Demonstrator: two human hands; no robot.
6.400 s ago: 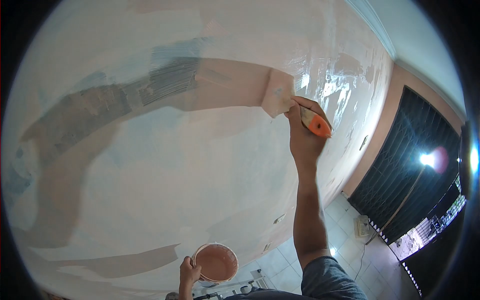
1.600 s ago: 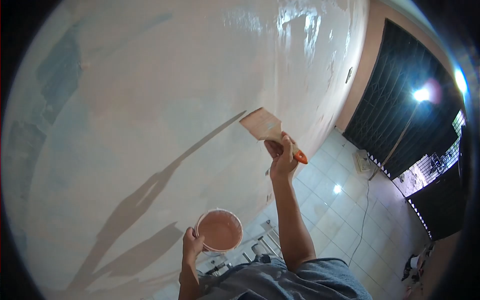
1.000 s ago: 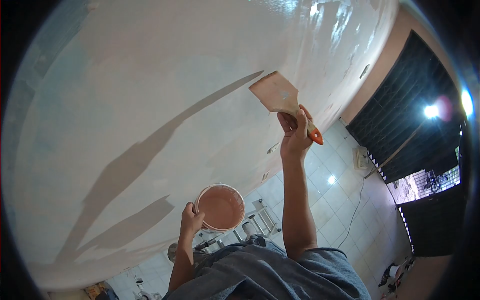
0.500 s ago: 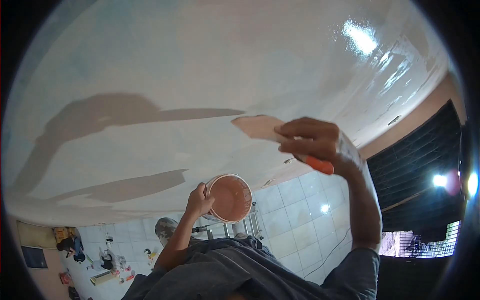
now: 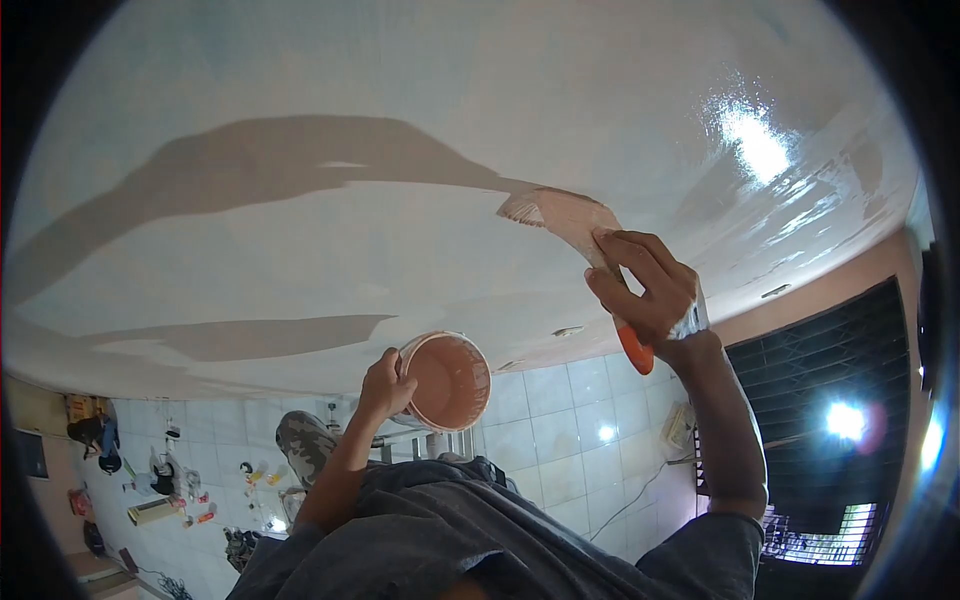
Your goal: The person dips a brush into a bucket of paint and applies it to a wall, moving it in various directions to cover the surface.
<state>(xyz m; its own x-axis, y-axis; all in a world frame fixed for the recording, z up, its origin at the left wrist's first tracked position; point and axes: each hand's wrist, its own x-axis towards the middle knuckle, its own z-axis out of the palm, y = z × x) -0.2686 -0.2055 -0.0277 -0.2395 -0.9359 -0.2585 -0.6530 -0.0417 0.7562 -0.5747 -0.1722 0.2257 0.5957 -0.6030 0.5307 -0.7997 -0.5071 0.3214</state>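
Note:
My right hand grips a wide paintbrush, coated in pale pink paint, with an orange handle end below the palm. Its bristles, bent at the tip, appear to touch the wall. Lower down, my left hand is closed on the rim and side of a paint bucket. Pinkish paint fills part of the bucket, and smears coat its inner side. White smudges mark my right wrist.
Below me is a ladder on a white tiled floor. At far left, a person is near scattered items. A dark slatted shutter and a bright lamp are at right. A cable crosses the tiles.
The brush has turned, its bristles now splayed at the wall, and my right hand has rotated with it. The bucket has shifted slightly up and left in view as the camera tilted.

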